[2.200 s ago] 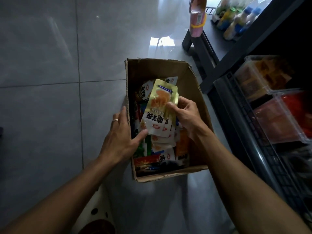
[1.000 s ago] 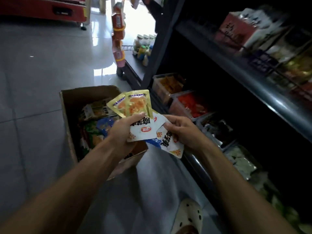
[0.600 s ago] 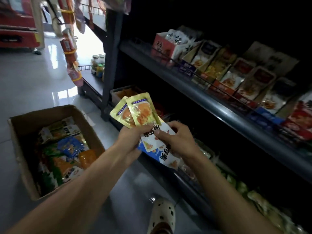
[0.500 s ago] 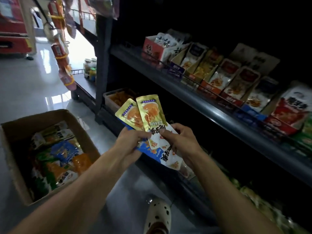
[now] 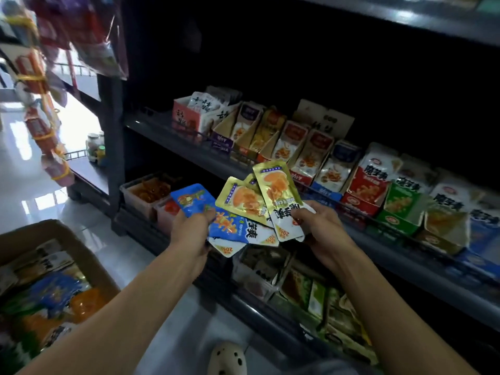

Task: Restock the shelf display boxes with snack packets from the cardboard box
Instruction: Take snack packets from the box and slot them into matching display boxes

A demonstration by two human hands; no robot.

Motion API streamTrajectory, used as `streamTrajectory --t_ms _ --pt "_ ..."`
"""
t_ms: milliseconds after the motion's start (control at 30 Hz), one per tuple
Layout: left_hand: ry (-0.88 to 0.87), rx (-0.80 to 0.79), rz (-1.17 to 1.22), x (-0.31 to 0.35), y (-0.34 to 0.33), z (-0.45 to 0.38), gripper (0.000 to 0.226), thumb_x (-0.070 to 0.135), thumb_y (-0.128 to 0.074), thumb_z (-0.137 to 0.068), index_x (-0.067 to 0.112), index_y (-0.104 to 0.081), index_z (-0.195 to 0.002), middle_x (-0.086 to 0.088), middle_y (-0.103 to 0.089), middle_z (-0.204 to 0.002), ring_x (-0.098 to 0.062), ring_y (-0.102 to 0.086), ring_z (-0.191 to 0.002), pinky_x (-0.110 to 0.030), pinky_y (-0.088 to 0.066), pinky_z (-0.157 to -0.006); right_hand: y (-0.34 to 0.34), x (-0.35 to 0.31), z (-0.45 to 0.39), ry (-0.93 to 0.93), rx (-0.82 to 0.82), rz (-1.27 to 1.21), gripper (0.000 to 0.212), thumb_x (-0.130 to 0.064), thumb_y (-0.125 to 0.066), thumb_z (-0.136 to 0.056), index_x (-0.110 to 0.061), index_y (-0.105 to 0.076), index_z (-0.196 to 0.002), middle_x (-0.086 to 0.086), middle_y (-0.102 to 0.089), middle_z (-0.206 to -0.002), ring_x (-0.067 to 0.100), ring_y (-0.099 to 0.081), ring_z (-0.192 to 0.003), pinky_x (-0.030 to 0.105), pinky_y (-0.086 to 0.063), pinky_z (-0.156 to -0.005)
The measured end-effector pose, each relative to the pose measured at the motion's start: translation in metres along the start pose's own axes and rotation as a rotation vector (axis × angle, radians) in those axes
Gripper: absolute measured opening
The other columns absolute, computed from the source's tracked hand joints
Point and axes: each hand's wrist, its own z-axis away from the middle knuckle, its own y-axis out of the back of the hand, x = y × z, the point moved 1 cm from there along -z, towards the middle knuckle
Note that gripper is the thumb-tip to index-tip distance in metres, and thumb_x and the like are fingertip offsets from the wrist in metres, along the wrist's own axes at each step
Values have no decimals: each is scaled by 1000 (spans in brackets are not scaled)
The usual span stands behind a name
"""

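Two hands hold a fan of snack packets in front of the middle shelf.

Left hand (image 5: 190, 234) grips the blue packets (image 5: 192, 199) at their lower ends, fingers curled round them; right hand (image 5: 320, 230) pinches the tallest gold packet (image 5: 276, 188) near its white lower half, thumb on the front; a second gold packet (image 5: 242, 198) lies between, overlapping the blue ones; cardboard box (image 5: 89, 262) sits open on the floor at lower left, loose packets inside; display boxes (image 5: 303, 155) stand in a row on the dark shelf (image 5: 189, 154) behind the fan, packets upright in them; clear tubs (image 5: 147, 194) on the tier below; a white perforated shoe (image 5: 228, 359) at bottom centre.
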Motion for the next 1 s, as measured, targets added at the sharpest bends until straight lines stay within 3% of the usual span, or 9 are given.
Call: streamTrajectory --t_ms 267,367,467,533,667,733,833,933,1000 --pt "-66 -92 -163 -4 -41 19 13 17 -59 -99 19 -63 -111 -3 -73 -90 -21 -69 -70 -34 -54 -59 45 -22 27 96 -145 371 17 -9 -57 -96 -16 -60 -111 14 -70 -102 27 -68 -78 41 -52 -66" --pt "-114 -84 -196 -8 -59 30 19 16 -61 -98 18 -62 -116 -5 -72 -102 -25 -69 -84 -36 -54 -65 58 -29 37 156 -161 415 27 -9 -60 -94 -24 -61 -117 0 -67 -115 27 -71 -90 51 -56 -78" --pt "-94 -86 -203 -11 -76 38 21 20 -62 -97 18 -63 -118 -6 -72 -105 -29 -68 -92 -45 -55 -79 74 -35 52 155 -225 446 46 -9 -67 -91 -29 -57 -131 -20 -52 -125 7 -67 -91 37 -60 -75" --pt "-39 -99 -190 -13 -87 45 16 25 -60 -98 18 -64 -112 -6 -73 -94 -26 -68 -80 -42 -55 -73 87 -38 58 124 -234 434 55 -4 -68 -89 -27 -54 -137 -12 -47 -134 6 -67 -92 28 -57 -70" --pt "31 -240 -184 -13 -112 64 21 30 -71 -90 13 -69 -103 -10 -76 -89 -31 -72 -80 -50 -58 -79 116 -45 71 89 -204 409 56 4 -67 -86 -22 -55 -135 0 -45 -142 19 -69 -91 32 -55 -71" --pt "26 -324 -226 -15 -124 74 20 20 -78 -84 12 -71 -101 -9 -77 -88 -32 -74 -81 -51 -59 -82 130 -50 80 105 -165 428 52 3 -66 -87 -27 -59 -129 2 -50 -137 15 -66 -90 33 -55 -74" --pt "37 -426 -275 -18 -139 82 23 6 -78 -81 12 -71 -102 -8 -77 -92 -32 -74 -87 -53 -58 -85 152 -55 89 119 36 301 47 -1 -64 -91 -26 -58 -129 8 -60 -111 0 -58 -54 19 -48 -51" --pt "50 -505 -320 -24 -150 87 28 -4 -74 -81 10 -71 -105 -8 -77 -94 -29 -74 -85 -46 -60 -79 166 -49 84 171 218 252 44 -11 -68 -91 -26 -56 -131 18 -60 -127 13 -64 -83 26 -49 -65" --pt "64 -536 -331 -30 -159 92 29 -7 -73 -80 9 -70 -104 -8 -77 -96 -29 -74 -85 -45 -60 -78 174 -47 82 201 294 282 47 -19 -68 -91 -26 -50 -134 8 -60 -128 19 -64 -103 28 -54 -74"
